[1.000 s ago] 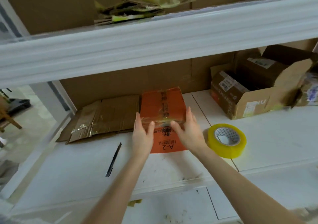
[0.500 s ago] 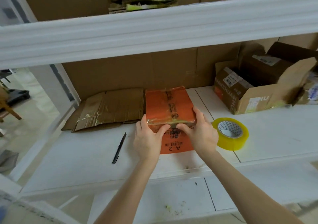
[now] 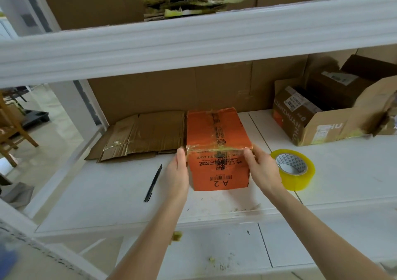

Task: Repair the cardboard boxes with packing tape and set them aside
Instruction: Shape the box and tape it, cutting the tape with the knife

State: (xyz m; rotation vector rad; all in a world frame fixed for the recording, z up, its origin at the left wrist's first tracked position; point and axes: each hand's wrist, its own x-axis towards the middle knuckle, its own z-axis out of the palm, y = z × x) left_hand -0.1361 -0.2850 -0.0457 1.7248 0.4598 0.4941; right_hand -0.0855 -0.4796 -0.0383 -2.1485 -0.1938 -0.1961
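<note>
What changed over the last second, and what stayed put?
Both hands slid apart along the front top edge of the orange box: the left hand now lies against its left side, the right hand at its right corner. The box, tape roll, pen and flattened cardboard stayed put.

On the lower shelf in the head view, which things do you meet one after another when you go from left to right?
flattened cardboard → left hand → orange box → right hand → tape roll → open brown box
</note>
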